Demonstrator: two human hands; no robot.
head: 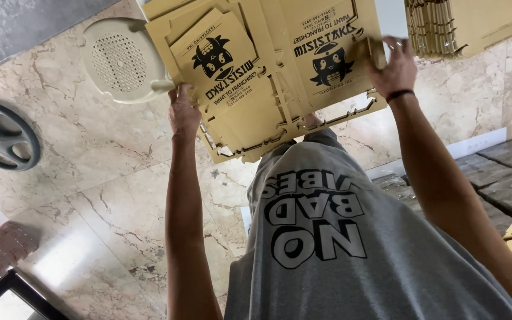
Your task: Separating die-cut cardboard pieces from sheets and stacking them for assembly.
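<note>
I look straight down my grey printed shirt at a stack of flat, unfolded brown cardboard box blanks (268, 77) with black cartoon prints. My left hand (183, 111) grips the stack's left edge. Gripping its right edge is my right hand (393, 66), which wears a dark band at the wrist. The stack is held out in front of me above the marble floor, with several blanks fanned slightly apart.
A beige plastic stool seat (122, 59) stands at the upper left. A black wheel-shaped base (1, 137) lies at the left. More stacked cardboard (463, 26) sits at the top right. Dark flat bundles (499, 175) lie at the right, on the marble floor (90, 195).
</note>
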